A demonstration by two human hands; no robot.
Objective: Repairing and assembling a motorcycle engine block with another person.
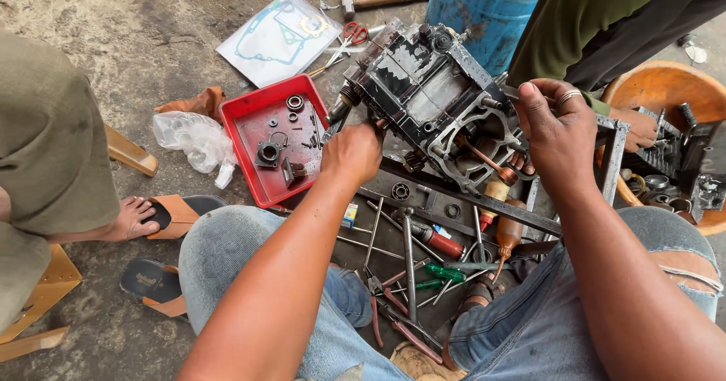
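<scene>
Head view: nearest, screwdrivers (445, 273) and pliers (393, 313) are seen strewn on the floor between the denim-clad knees. Further out, the left hand (352, 152) is closed on the near left edge of a dark engine case (431, 93), what its grip pinches being hidden, while the right hand (556, 135) is wrapped over the case's right side. A red tray (246, 150) of small parts lies left of the case; beyond are scissors (349, 34), a hammer (378, 0) and a blue barrel (480, 10)
</scene>
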